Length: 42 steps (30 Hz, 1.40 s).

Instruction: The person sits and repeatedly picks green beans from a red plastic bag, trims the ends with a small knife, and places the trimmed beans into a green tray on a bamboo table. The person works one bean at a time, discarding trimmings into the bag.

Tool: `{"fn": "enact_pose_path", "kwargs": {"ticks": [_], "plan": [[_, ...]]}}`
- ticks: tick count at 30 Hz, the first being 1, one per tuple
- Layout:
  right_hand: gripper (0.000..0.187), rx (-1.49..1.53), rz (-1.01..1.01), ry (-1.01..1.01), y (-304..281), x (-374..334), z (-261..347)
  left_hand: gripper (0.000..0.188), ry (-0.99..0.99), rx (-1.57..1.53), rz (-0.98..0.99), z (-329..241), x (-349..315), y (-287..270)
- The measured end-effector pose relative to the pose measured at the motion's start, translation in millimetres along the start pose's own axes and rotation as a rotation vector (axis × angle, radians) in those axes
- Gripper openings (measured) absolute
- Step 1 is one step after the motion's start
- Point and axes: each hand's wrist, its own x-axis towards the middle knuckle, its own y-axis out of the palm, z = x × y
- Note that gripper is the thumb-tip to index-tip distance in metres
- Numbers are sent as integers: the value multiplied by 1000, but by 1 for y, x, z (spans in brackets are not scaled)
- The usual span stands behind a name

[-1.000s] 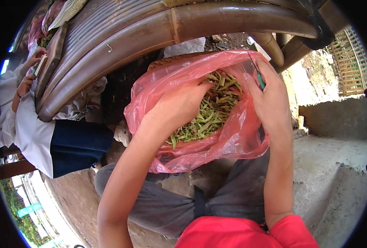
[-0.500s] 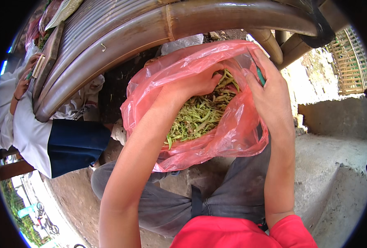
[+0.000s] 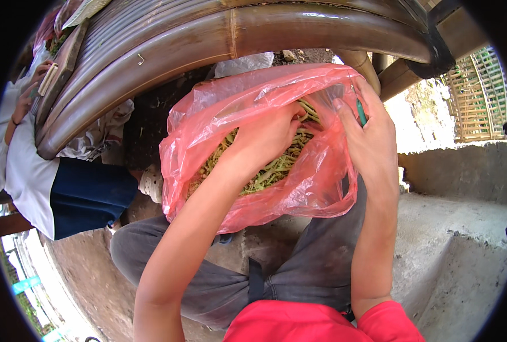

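A translucent red plastic bag (image 3: 316, 188) sits open in front of me, above my crossed legs. It holds a heap of shredded green plant scraps (image 3: 268, 174) and several thin green-yellow pods (image 3: 310, 112). My left hand (image 3: 270, 137) reaches into the bag, its fingers curled around some of the pods; the fingertips are partly hidden. At the bag's right rim, my right hand (image 3: 373, 128) pinches the plastic. A small tool with a green handle (image 3: 361, 112) is tucked in the same hand, its thin tip pointing away from me.
Beyond the bag curves a bamboo bench (image 3: 185, 54). On the left sits another person in a white top and dark blue skirt (image 3: 91, 194), hands at a wooden board (image 3: 62, 71). A concrete ledge (image 3: 459, 176) lies to the right, with a woven bamboo fence (image 3: 481, 94) behind it.
My left hand has shifted a little within the bag and covers more of the scraps. The bag and right hand appear slightly left as the view moves; the right hand keeps its hold.
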Motion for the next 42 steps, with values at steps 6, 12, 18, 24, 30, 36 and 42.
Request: {"fn": "enact_pose_path", "kwargs": {"ticks": [6, 12, 18, 24, 30, 36, 42], "plan": [[44, -141, -28, 51, -16, 2, 7, 19, -116, -400, -25, -35, -73, -51], [55, 476, 386, 261, -32, -39, 57, 19, -228, -705, -208, -60, -124, -70], [67, 711, 647, 202, -16, -78, 96, 26, -63, -616, -382, -57, -142, -71], [48, 624, 655, -31, -11, -83, 108, 29, 101, -465, -541, -53, -148, -80], [38, 647, 647, -69, -12, -85, 107, 29, 131, -497, -586, -55, -150, -81], [33, 666, 616, -57, -15, -90, 106, 27, 175, -399, -566, -54, -150, -87], [34, 832, 630, 27, -11, -96, 103, 26, 204, -331, -554, -51, -151, -90]]}}
